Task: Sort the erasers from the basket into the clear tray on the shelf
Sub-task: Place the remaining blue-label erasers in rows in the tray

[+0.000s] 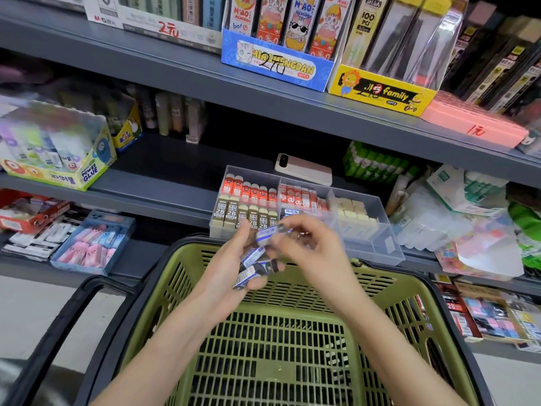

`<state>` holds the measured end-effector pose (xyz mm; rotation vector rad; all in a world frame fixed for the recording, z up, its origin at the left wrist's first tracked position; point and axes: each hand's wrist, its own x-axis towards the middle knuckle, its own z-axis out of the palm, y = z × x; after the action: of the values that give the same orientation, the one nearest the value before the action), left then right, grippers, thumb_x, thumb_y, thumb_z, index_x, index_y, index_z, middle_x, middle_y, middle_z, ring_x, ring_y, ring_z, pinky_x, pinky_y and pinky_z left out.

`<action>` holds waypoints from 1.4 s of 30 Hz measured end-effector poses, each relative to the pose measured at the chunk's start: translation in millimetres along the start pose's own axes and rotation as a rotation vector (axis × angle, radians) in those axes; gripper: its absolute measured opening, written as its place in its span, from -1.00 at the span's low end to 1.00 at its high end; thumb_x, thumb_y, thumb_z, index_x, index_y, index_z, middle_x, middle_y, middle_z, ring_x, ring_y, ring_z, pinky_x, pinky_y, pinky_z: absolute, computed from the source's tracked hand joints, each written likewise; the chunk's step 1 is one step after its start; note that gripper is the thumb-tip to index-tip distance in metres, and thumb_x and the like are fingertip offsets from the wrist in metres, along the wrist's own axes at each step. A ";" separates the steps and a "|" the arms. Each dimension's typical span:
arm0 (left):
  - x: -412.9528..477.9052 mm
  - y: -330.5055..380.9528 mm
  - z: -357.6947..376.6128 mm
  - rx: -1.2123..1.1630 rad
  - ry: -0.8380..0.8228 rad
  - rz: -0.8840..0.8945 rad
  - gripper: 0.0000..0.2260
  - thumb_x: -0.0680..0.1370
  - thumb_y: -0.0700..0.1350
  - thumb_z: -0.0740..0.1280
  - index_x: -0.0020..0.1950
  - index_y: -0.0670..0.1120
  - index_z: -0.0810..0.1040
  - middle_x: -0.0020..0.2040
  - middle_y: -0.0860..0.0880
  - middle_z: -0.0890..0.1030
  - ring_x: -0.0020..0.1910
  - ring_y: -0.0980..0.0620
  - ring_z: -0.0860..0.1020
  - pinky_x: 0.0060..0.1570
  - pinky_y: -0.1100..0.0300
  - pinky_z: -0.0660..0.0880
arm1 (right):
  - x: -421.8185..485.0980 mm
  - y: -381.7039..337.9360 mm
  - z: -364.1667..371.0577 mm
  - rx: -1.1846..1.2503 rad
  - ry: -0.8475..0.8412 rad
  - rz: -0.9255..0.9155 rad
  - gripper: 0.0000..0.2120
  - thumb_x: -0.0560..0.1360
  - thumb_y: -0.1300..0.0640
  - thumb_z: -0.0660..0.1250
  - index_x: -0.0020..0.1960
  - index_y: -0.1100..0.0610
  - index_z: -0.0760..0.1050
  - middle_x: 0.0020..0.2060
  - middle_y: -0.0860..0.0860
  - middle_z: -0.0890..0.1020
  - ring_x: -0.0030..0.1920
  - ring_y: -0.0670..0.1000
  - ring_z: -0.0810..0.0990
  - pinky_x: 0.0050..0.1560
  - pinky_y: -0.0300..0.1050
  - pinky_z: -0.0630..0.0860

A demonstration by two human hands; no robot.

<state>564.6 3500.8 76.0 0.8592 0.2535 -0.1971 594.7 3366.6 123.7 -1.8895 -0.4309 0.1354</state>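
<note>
A green plastic basket with black handles fills the lower view; its mesh floor shows no erasers. Above its far rim my left hand grips a stack of several blue, white and black erasers. My right hand pinches the top blue-and-white eraser of that stack. Just behind the hands, the clear tray sits on the shelf edge. Its compartments hold red erasers, olive 2B erasers, cream erasers and a blue-labelled eraser partly hidden by my fingers.
A pink phone lies behind the tray. A power glue box stands at the left, green glue sticks and plastic-wrapped packs at the right. A blue tray of pink erasers sits on the lower shelf.
</note>
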 end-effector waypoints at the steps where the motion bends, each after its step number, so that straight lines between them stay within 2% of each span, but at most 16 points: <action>1: 0.6 0.2 -0.9 -0.004 0.003 0.006 -0.56 0.46 0.20 0.20 -0.16 -0.15 0.62 -0.33 -0.12 0.58 -0.39 -0.05 0.60 -0.69 0.32 0.26 | 2.7 2.7 -10.8 0.083 0.060 0.038 -0.81 0.42 0.23 0.39 -0.16 -0.07 0.53 -0.24 -0.16 0.57 -0.20 -0.14 0.51 -0.11 -0.27 0.46; 4: 1.5 2.0 -4.3 -0.027 0.004 0.024 -0.57 0.47 0.18 0.21 -0.23 -0.15 0.65 -0.32 -0.14 0.57 -0.32 -0.08 0.62 -0.68 0.32 0.27 | 11.8 14.9 -50.4 0.021 0.288 0.085 -0.76 0.40 0.40 0.32 -0.14 0.06 0.50 -0.27 -0.04 0.53 -0.23 -0.07 0.48 -0.14 -0.23 0.42; 6: 1.9 3.1 -5.5 -0.035 0.001 0.028 -0.58 0.47 0.17 0.22 -0.22 -0.16 0.65 -0.32 -0.14 0.56 -0.31 -0.07 0.62 -0.69 0.31 0.28 | 15.4 25.8 -68.7 -0.123 0.363 0.110 -0.77 0.39 0.39 0.30 -0.13 0.07 0.46 -0.33 -0.03 0.47 -0.31 -0.07 0.39 -0.24 -0.21 0.34; 9: 1.9 3.7 -6.0 -0.038 0.008 0.023 -0.59 0.46 0.16 0.25 -0.22 -0.17 0.65 -0.32 -0.13 0.56 -0.31 -0.08 0.63 -0.69 0.31 0.28 | 19.2 39.0 -76.2 -0.278 0.330 0.147 -0.81 0.39 0.26 0.38 -0.11 0.00 0.49 -0.37 -0.10 0.51 -0.36 -0.13 0.42 -0.31 -0.29 0.33; 12: 1.6 4.4 -4.9 -0.043 0.020 0.020 -0.60 0.46 0.15 0.25 -0.23 -0.17 0.64 -0.32 -0.13 0.55 -0.31 -0.08 0.63 -0.69 0.32 0.27 | 22.0 46.9 -72.4 -0.315 0.241 0.142 -0.84 0.36 0.17 0.47 -0.19 -0.05 0.53 -0.28 -0.14 0.59 -0.26 -0.28 0.50 -0.22 -0.38 0.40; 14: 1.4 4.3 -3.8 -0.044 0.023 0.016 -0.61 0.46 0.14 0.25 -0.25 -0.16 0.65 -0.33 -0.12 0.55 -0.30 -0.09 0.63 -0.70 0.31 0.27 | 22.8 50.8 -69.0 -0.343 0.176 0.147 -0.87 0.36 0.14 0.48 -0.19 -0.04 0.57 -0.28 -0.15 0.60 -0.22 -0.30 0.51 -0.15 -0.32 0.39; 16: 0.5 3.6 -3.5 -0.049 0.024 0.012 -0.62 0.47 0.13 0.25 -0.24 -0.16 0.65 -0.34 -0.12 0.55 -0.29 -0.11 0.63 -0.70 0.31 0.28 | 22.6 55.2 -66.8 -0.435 0.158 0.110 -0.92 0.37 0.10 0.48 -0.18 -0.02 0.60 -0.28 -0.16 0.62 -0.15 -0.23 0.52 -0.05 -0.20 0.40; 18: -0.3 3.5 -4.2 -0.056 0.018 0.016 -0.62 0.49 0.11 0.25 -0.23 -0.17 0.65 -0.34 -0.13 0.56 -0.30 -0.12 0.63 -0.69 0.30 0.29 | 21.8 58.8 -67.5 -0.670 0.186 0.015 -0.96 0.40 0.07 0.44 -0.23 -0.02 0.63 -0.23 -0.20 0.64 -0.07 -0.09 0.51 0.02 -0.09 0.31; 21: -0.9 4.4 -4.2 -0.069 0.015 0.020 -0.62 0.49 0.09 0.25 -0.22 -0.20 0.65 -0.35 -0.14 0.56 -0.31 -0.12 0.62 -0.69 0.31 0.29 | 18.3 61.3 -68.3 -0.905 0.171 -0.080 -0.87 0.47 0.05 0.37 -0.19 0.01 0.68 -0.10 -0.15 0.64 0.01 0.03 0.45 -0.08 -0.10 0.13; 24: -0.7 3.7 -4.8 -0.066 0.022 0.032 -0.61 0.49 0.09 0.24 -0.20 -0.22 0.64 -0.34 -0.15 0.55 -0.31 -0.12 0.62 -0.69 0.30 0.29 | 13.7 55.6 -65.2 -1.024 0.209 -0.141 -0.83 0.49 0.02 0.33 -0.12 0.04 0.69 -0.04 -0.03 0.63 0.02 0.12 0.47 -0.05 -0.03 0.21; 26: -0.4 2.9 -4.9 -0.058 0.025 0.042 -0.60 0.50 0.10 0.23 -0.19 -0.23 0.63 -0.33 -0.15 0.55 -0.31 -0.12 0.62 -0.68 0.30 0.29 | 7.1 44.5 -54.3 -0.927 0.240 -0.181 -0.76 0.48 -0.04 0.27 -0.07 0.03 0.67 -0.05 -0.04 0.61 0.02 0.10 0.48 -0.03 -0.02 0.26; 29: -0.1 2.3 -4.7 -0.070 0.021 0.058 -0.59 0.49 0.09 0.22 -0.15 -0.25 0.60 -0.33 -0.15 0.54 -0.40 -0.05 0.59 -0.68 0.31 0.29 | -5.3 20.6 -28.3 -0.603 0.095 -0.248 -0.69 0.45 -0.17 0.26 0.01 -0.03 0.64 -0.06 -0.15 0.56 0.06 -0.02 0.45 0.09 -0.07 0.30; 32: -0.7 2.4 -4.6 -0.065 0.017 0.065 -0.61 0.49 0.10 0.23 -0.17 -0.22 0.61 -0.32 -0.18 0.55 -0.49 0.02 0.52 -0.67 0.32 0.30 | -9.8 9.0 -8.9 -0.673 -0.047 -0.315 -0.67 0.39 -0.18 0.33 0.06 -0.05 0.63 -0.04 -0.11 0.57 0.06 0.00 0.44 0.08 -0.06 0.30; 38: -0.1 1.4 -3.3 -0.005 0.057 0.063 -0.64 0.49 0.10 0.23 -0.12 -0.20 0.56 -0.28 -0.22 0.58 -0.44 -0.02 0.59 -0.67 0.33 0.23 | -8.7 0.3 -0.1 -0.751 -0.073 -0.361 -0.79 0.42 0.03 0.42 0.02 0.05 0.65 0.00 -0.04 0.58 0.06 0.06 0.45 0.05 0.02 0.33; 40: 1.1 0.3 -3.3 0.006 0.062 0.061 -0.66 0.49 0.10 0.23 -0.15 -0.18 0.57 -0.27 -0.20 0.60 -0.40 -0.03 0.59 -0.68 0.33 0.24 | -12.1 -1.1 0.3 -0.683 -0.075 -0.345 -0.84 0.44 0.09 0.40 0.01 0.06 0.63 -0.02 -0.08 0.58 0.06 -0.01 0.44 0.09 -0.06 0.34; 42: 1.7 0.5 -4.1 0.016 0.075 0.072 -0.69 0.48 0.07 0.24 -0.21 -0.16 0.59 -0.27 -0.17 0.62 -0.43 0.00 0.56 -0.69 0.34 0.23 | -14.9 -2.0 -6.3 -0.482 -0.049 -0.256 -0.86 0.47 0.15 0.37 -0.01 -0.05 0.58 -0.08 -0.17 0.57 0.01 -0.16 0.45 0.08 -0.23 0.35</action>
<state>565.8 3504.1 73.3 0.8911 0.2903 -0.0998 582.3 3356.3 126.1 -2.2811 -0.7883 -0.1035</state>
